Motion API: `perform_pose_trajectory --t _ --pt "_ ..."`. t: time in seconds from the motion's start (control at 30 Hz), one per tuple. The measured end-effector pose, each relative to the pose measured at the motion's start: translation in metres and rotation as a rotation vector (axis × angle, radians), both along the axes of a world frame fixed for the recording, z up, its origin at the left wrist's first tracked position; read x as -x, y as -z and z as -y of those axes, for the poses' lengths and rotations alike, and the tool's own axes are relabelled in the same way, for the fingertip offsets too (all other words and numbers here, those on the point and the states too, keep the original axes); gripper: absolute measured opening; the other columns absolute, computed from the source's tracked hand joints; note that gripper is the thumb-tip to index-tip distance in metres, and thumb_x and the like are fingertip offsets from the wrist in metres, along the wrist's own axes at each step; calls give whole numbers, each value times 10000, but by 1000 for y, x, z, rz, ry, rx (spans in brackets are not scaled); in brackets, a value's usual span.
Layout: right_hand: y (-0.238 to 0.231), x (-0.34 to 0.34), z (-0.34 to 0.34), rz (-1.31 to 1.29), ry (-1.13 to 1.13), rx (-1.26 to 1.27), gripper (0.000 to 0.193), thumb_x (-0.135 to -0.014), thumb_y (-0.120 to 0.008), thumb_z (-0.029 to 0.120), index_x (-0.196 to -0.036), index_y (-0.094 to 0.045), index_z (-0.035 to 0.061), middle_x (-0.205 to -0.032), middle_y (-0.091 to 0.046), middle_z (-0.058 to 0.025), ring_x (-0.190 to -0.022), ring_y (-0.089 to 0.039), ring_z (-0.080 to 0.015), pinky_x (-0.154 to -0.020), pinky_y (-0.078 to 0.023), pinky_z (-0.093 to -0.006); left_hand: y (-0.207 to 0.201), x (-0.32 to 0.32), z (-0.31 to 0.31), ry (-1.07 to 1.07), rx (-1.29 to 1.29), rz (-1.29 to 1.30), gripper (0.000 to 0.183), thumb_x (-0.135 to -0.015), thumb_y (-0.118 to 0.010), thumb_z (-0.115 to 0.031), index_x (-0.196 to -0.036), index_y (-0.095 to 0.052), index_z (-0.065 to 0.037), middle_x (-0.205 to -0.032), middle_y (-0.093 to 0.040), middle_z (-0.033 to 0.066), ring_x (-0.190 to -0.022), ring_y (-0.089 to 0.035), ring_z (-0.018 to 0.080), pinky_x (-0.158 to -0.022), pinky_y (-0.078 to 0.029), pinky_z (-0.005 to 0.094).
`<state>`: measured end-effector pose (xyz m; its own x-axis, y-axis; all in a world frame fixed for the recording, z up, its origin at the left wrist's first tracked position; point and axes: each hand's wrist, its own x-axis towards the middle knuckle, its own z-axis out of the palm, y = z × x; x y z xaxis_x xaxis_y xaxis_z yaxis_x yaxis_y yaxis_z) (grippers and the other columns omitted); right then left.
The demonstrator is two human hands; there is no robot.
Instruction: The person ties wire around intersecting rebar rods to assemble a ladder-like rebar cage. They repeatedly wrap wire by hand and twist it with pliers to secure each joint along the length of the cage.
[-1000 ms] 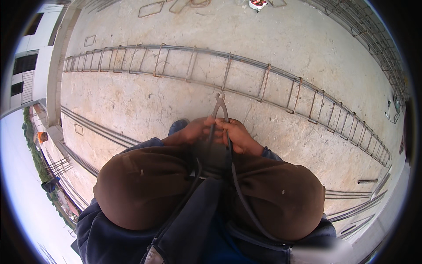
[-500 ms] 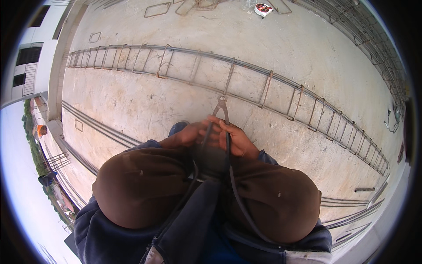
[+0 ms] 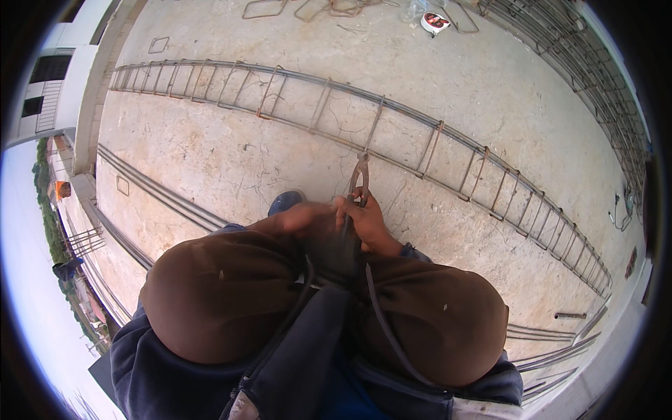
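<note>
Steel pincers [image 3: 359, 171] point away from me, their jaws at a crossbar joint on the near bars of a long rebar cage [image 3: 413, 169]. My right hand [image 3: 372, 222] is wrapped round the handles, which lie close together. Just left of it, my left hand [image 3: 305, 218] is smeared by motion and its fingers cannot be made out. Whether it touches the handles is unclear. The cage lies across the concrete floor in front of my bent knees, its stirrups tied at intervals between the long bars. Any tie wire in the jaws is too small to see.
A white and red tape measure [image 3: 435, 24] lies beyond the cage, near loose wire stirrups [image 3: 329, 8]. More rebar cages [image 3: 581, 59] are stacked at the far right. Long bars [image 3: 168, 190] lie at the left. A blue shoe [image 3: 286, 202] shows beside my left hand.
The pincer handles have come from spread apart to close together. My right hand has closed round them, and my left hand has shifted slightly left. The view has tilted a little.
</note>
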<state>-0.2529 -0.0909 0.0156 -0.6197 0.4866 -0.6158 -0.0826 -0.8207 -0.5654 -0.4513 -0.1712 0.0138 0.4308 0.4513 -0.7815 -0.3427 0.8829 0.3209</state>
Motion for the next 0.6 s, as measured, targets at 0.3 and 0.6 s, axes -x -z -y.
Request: perform_pose_trajectory --t 0.3,0.6 --pt "8 -29 -24 162 -109 -90 360 -964 -647 183 -1286 -561 46 -847 -614 -76 -617 -581 -152 -573 -523 -333 -47 -5 -25 659 -394 -197 479 -1136 -515 -455 -1174 -689 -10 -1136 -734 108 -1059 -690 187 -970 -530 343" --pt "-18 -50 -77 -264 -228 611 472 -957 -570 341 -1283 -598 1 -841 -635 -123 -533 -536 -180 -496 -493 -360 -48 48 -117 757 -868 -393 424 -1040 -692 -374 -1255 -703 -8 -1224 -733 168 -1180 -696 256 -1056 -519 391"
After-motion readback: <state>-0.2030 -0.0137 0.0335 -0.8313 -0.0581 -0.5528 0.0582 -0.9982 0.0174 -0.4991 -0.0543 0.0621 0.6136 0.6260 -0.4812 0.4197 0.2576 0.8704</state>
